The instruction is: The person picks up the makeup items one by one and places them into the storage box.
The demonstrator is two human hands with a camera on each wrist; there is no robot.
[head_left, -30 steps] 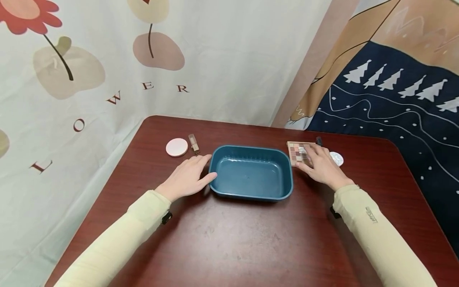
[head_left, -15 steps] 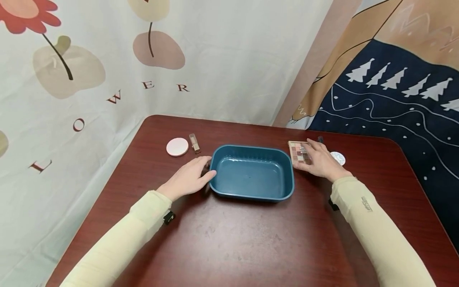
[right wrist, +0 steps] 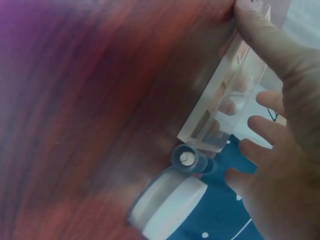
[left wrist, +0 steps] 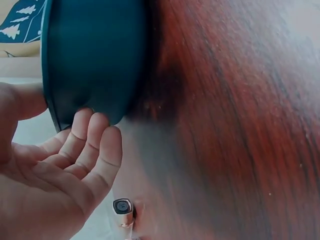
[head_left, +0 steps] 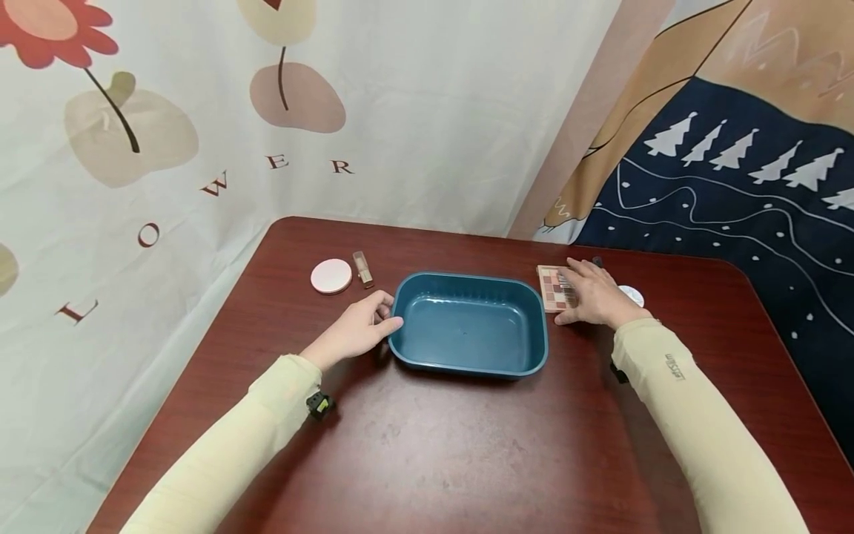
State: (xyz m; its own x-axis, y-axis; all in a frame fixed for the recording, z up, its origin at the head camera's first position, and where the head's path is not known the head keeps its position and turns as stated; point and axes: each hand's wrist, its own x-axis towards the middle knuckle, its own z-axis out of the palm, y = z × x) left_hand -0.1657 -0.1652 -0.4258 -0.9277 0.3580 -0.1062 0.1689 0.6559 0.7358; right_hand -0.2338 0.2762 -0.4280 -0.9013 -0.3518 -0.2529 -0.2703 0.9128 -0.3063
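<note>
A dark teal plastic basin stands on the table. My left hand is at its left end, thumb over the rim and fingers curled against the outer wall, as the left wrist view shows with the basin wall. To the right, my right hand is spread over an eyeshadow palette with a see-through lid. Its thumb lies at the palette's near edge; the other fingers are over the lid, partly hiding it. In the right wrist view those fingers stand apart from the palette.
A pink round compact and a lipstick with a clear cap lie left of the basin. Beyond my right hand are a white round case and a small dark-capped tube. Curtains hang behind the reddish-brown table.
My left fingers have curled in more at the basin's outer wall. My right hand has shifted slightly, its thumb drawn back from the basin side. The palette and basin have barely moved.
</note>
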